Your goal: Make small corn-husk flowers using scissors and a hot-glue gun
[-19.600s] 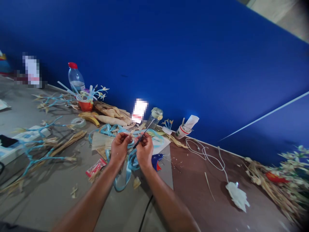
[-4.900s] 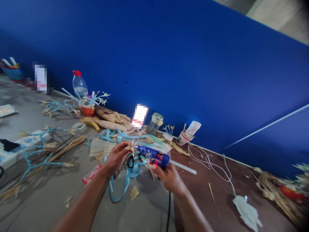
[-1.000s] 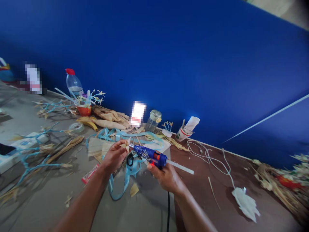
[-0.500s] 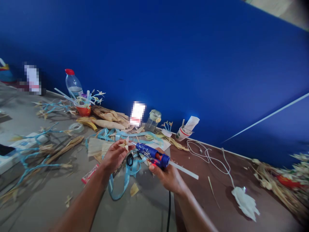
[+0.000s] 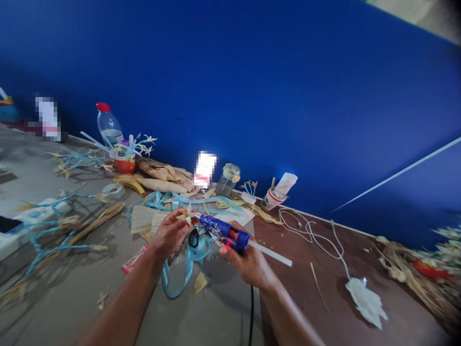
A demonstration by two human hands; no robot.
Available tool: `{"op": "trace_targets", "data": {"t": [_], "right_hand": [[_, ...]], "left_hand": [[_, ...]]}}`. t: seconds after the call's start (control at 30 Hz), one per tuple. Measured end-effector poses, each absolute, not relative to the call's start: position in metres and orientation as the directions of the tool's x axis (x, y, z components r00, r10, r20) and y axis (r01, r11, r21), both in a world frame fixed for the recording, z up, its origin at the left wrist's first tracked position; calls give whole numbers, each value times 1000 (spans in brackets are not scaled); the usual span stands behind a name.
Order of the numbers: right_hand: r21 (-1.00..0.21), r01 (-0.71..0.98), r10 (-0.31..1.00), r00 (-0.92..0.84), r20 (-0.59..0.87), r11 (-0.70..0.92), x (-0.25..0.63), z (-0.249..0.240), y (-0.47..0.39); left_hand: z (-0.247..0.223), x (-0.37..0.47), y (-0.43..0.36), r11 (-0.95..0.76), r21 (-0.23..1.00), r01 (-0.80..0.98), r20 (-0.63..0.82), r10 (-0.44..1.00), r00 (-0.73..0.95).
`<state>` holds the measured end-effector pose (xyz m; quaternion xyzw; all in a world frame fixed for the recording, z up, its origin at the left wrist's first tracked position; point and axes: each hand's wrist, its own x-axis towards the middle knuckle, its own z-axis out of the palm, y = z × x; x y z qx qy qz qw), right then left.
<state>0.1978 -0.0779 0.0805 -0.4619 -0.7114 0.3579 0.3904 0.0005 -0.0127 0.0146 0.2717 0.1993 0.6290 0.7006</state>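
Note:
My left hand (image 5: pixel 170 236) pinches a small pale star-shaped flower (image 5: pixel 187 215) with pointed petals, apparently made of dried husk. In my right hand (image 5: pixel 245 263) is a blue glue gun (image 5: pixel 220 228), its metal nozzle pointing left at the flower, at or very near its petals. A red light glows by the gun's grip. A whitish glue stick (image 5: pixel 272 253) juts from the gun's rear, and a black cord (image 5: pixel 252 312) runs down from it. Beneath my hands lie black-handled scissors (image 5: pixel 193 237), partly hidden, and a light-blue ribbon (image 5: pixel 176 290).
Blue-wrapped branches (image 5: pixel 54 245) and a white power strip (image 5: pixel 12 242) lie at left. Behind stand a red cup (image 5: pixel 124 166) with glue sticks, a bottle (image 5: pixel 108 126), a glass jar (image 5: pixel 228 179) and a white cup (image 5: pixel 271 199). A white cable (image 5: pixel 324 240) loops at right. A blue wall rises behind.
The glue gun has shifted slightly left, its nozzle closer to the flower. My left hand has barely moved and keeps its pinch.

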Motion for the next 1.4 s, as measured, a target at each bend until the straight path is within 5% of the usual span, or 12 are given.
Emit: {"op": "trace_targets", "data": {"t": [0.37, 0.9, 1.4], "right_hand": [[-881, 381, 940, -291, 175, 282, 199, 77, -77], [-694, 476, 839, -369, 400, 540, 194, 85, -77], [-597, 528, 797, -427, 428, 603, 195, 89, -77]], "left_hand": [[15, 2, -15, 78, 630, -773, 65, 986, 153], [9, 0, -13, 80, 595, -800, 82, 984, 160], [8, -2, -14, 100, 568, -817, 73, 983, 171]]}}
